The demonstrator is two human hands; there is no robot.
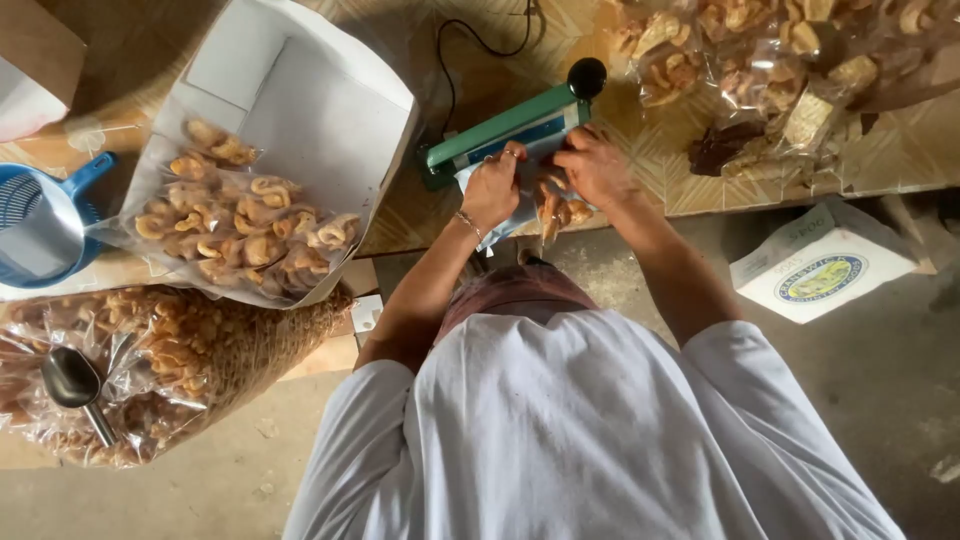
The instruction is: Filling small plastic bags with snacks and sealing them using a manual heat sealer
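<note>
Both hands gripping 1 clear snack bag at the table edge, w/ its top right by the green heat sealer. Left hand pinches the bag's left side, right hand clamps the right. Filled bags lie in a white box to the left; blue scoop beside it.

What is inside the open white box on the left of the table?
The white box holds clear sealed bags of fried snacks lying flat, stacked toward its open front. The bags cover the box floor, so anything beneath them is hidden.
</note>
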